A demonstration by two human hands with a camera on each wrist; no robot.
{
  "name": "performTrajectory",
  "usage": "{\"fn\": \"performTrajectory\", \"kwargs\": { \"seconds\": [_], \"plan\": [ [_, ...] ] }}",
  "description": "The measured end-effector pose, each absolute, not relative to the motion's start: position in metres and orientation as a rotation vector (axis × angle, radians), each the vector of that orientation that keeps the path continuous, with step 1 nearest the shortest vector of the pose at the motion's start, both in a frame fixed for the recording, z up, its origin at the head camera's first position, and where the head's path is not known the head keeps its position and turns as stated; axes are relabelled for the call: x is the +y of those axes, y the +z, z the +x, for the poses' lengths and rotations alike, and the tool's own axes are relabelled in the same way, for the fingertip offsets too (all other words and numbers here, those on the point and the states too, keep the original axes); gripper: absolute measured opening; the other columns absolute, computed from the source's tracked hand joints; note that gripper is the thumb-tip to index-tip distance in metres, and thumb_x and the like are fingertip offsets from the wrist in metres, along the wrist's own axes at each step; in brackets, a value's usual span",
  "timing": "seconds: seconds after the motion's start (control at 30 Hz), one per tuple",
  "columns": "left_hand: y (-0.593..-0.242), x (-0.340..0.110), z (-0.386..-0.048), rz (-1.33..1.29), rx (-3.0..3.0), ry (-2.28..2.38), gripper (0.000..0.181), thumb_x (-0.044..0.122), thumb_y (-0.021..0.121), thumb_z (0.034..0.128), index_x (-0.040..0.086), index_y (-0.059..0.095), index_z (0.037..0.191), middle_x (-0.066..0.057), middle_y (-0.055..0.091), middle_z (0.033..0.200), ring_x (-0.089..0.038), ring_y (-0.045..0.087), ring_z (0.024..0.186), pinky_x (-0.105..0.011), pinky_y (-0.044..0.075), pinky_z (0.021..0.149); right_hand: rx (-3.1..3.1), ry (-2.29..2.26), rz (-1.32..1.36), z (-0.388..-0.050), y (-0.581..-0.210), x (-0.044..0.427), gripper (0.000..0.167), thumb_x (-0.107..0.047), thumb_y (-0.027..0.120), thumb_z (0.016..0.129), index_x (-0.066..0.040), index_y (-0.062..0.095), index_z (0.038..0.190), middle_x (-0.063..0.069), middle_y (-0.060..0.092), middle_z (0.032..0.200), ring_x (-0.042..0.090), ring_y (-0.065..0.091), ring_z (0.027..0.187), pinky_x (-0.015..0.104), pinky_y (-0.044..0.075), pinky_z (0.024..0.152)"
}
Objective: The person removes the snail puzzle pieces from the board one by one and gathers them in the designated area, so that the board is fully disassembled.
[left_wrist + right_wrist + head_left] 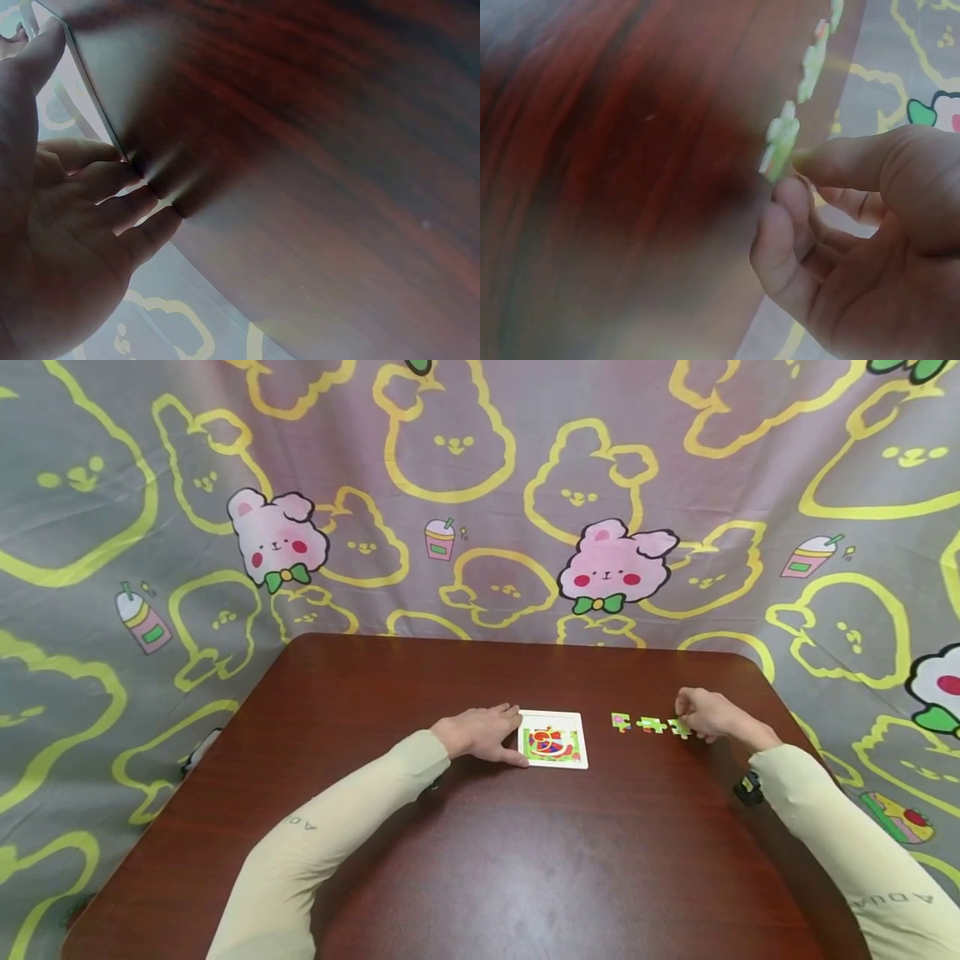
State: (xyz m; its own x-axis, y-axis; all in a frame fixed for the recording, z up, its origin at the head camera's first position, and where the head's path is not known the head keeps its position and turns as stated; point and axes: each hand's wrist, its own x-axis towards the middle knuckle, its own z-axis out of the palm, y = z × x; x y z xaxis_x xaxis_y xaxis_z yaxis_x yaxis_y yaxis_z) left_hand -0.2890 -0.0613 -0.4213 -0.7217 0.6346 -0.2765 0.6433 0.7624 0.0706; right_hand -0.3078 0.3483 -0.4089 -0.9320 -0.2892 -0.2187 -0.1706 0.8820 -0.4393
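A white-framed jigsaw board (550,719) lies on the table, its picture red, blue and green, with a blank white strip along its top. My left hand (482,732) rests at the board's left side, thumb and fingers spread along its edge; the left wrist view shows the fingers (112,180) fairly straight. To the right of the board, two loose jigsaw pieces (621,722) (650,725) lie in a row. At the row's right end, my right hand (708,714) pinches a third green jigsaw piece (781,142) by its edge between thumb and fingertips.
The dark brown wooden table (525,860) has rounded far corners. A grey curtain (495,460) with cartoon rabbits and yellow outlines hangs behind and around it. A black wrist device (747,787) sits at the right sleeve's cuff.
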Motion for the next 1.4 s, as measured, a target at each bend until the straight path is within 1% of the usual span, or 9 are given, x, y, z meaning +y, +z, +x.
{"fn": "performTrajectory", "kwargs": {
  "seconds": [0.23,0.47,0.6,0.77,0.97,1.1,1.2,1.27,1.4],
  "plan": [
    [-0.420,-0.062,-0.290,0.986,2.681,-0.048,0.091,0.074,0.052,0.0861,0.011,0.035,0.150,-0.011,0.025,0.163,-0.024,0.023,0.152,-0.043,0.033,0.117,2.849,-0.616,-0.411,-0.308,-0.401,0.336,0.011,-0.004,0.048,0.088,-0.002,0.055,0.096,0.009,0.060,0.074,0.019,0.056,0.052,0.030,0.045,0.046],
    [-0.421,-0.061,-0.289,0.998,2.677,-0.033,0.089,0.074,0.052,0.0859,0.011,0.038,0.147,-0.012,0.026,0.162,-0.025,0.023,0.151,-0.042,0.032,0.118,2.909,-0.587,-0.504,-0.308,-0.397,0.319,0.008,-0.008,0.052,0.092,-0.005,0.059,0.093,0.005,0.060,0.074,0.015,0.051,0.052,0.031,0.043,0.050],
    [-0.420,-0.061,-0.288,0.993,2.679,-0.033,0.090,0.073,0.052,0.0861,0.010,0.038,0.148,-0.012,0.026,0.162,-0.025,0.023,0.152,-0.041,0.031,0.119,2.918,-0.597,-0.514,-0.308,-0.397,0.311,0.009,-0.012,0.053,0.096,-0.006,0.060,0.094,0.004,0.058,0.067,0.014,0.050,0.049,0.031,0.041,0.050],
    [-0.420,-0.061,-0.288,0.982,2.675,-0.048,0.092,0.074,0.051,0.0862,0.009,0.035,0.151,-0.012,0.025,0.163,-0.025,0.022,0.152,-0.041,0.030,0.119,2.895,-0.631,-0.532,-0.307,-0.398,0.299,0.013,-0.015,0.053,0.098,-0.004,0.061,0.098,0.008,0.061,0.068,0.016,0.055,0.051,0.031,0.043,0.050],
    [-0.419,-0.061,-0.288,0.977,2.678,-0.052,0.093,0.074,0.051,0.0862,0.010,0.033,0.152,-0.011,0.024,0.163,-0.024,0.022,0.152,-0.042,0.031,0.118,2.923,-0.637,-0.601,-0.305,-0.398,0.281,0.012,-0.015,0.056,0.097,-0.005,0.063,0.097,0.007,0.062,0.073,0.014,0.051,0.052,0.031,0.041,0.052],
    [-0.418,-0.061,-0.287,0.978,2.674,-0.051,0.094,0.074,0.051,0.0864,0.010,0.032,0.153,-0.010,0.023,0.163,-0.024,0.021,0.152,-0.043,0.031,0.118,2.897,-0.643,-0.608,-0.303,-0.398,0.269,0.013,-0.014,0.056,0.097,-0.004,0.064,0.100,0.009,0.064,0.074,0.013,0.054,0.054,0.030,0.043,0.053],
    [-0.418,-0.062,-0.287,0.973,2.673,-0.050,0.094,0.073,0.051,0.0866,0.010,0.031,0.154,-0.010,0.023,0.164,-0.024,0.020,0.152,-0.042,0.031,0.119,2.876,-0.648,-0.624,-0.304,-0.402,0.261,0.012,-0.014,0.056,0.097,-0.005,0.064,0.100,0.006,0.064,0.072,0.012,0.057,0.054,0.029,0.046,0.052],
    [-0.417,-0.061,-0.287,0.968,2.673,-0.048,0.094,0.073,0.051,0.0866,0.011,0.030,0.154,-0.010,0.022,0.164,-0.024,0.020,0.152,-0.042,0.030,0.119,2.878,-0.641,-0.643,-0.305,-0.405,0.256,0.011,-0.014,0.057,0.097,-0.006,0.065,0.099,0.004,0.065,0.072,0.011,0.057,0.055,0.029,0.046,0.054],
    [-0.417,-0.062,-0.286,0.967,2.670,-0.048,0.093,0.073,0.052,0.0864,0.010,0.032,0.153,-0.010,0.023,0.163,-0.024,0.020,0.152,-0.043,0.030,0.119,2.872,-0.647,-0.651,-0.305,-0.408,0.246,0.012,-0.015,0.057,0.097,-0.006,0.065,0.099,0.005,0.066,0.073,0.012,0.057,0.057,0.029,0.047,0.055]
  ]
}}
